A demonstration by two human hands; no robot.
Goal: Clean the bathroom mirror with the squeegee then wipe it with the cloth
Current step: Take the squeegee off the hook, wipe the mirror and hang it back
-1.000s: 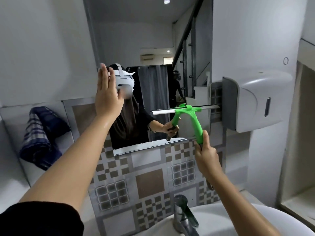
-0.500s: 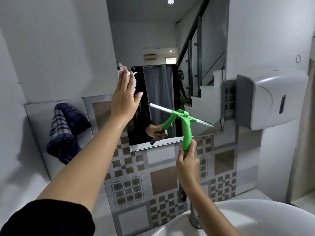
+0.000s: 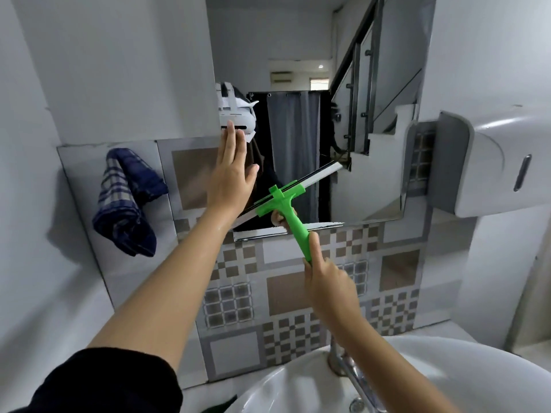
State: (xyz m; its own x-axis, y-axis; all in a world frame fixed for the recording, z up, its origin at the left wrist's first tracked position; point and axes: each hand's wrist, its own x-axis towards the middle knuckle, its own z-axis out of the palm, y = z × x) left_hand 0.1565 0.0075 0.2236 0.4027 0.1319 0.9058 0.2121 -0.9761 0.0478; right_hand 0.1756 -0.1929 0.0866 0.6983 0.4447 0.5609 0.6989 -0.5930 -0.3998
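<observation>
Squeegeeing is in progress; the right hand point(image 3: 323, 281) is wrapped around the lower end of the green handle of the squeegee point(image 3: 286, 204), thumb laid up along the handle, and the blade is tilted, high at its right end and low at its left, set across the lower part of the mirror point(image 3: 298, 70). Whether the rubber edge is pressed fully against the glass cannot be told; the blade's left end passes behind the left hand point(image 3: 231, 177). That hand is flat and open, fingers together and pointing up, thumb splayed to the right, held at the mirror's lower left edge, partly over the neighbouring tile; it appears to rest on the surface, though contact is not certain.

Progress, as judged: the first stage is under way and not closed out; the blade sits just above the mirror's bottom edge, which suggests a stroke near its end, but no streaks or wet bands are legible on the glass, so the share already cleared cannot be stated. The second stage is not begun; the cloth point(image 3: 126, 201), dark blue plaid, hangs bunched on the wall to the left of the mirror, well apart from both hands and untouched.

Remaining: finish the squeegee passes; set the tool down; take the cloth; wipe the glass. The washbasin point(image 3: 298, 380) lies directly below.
</observation>
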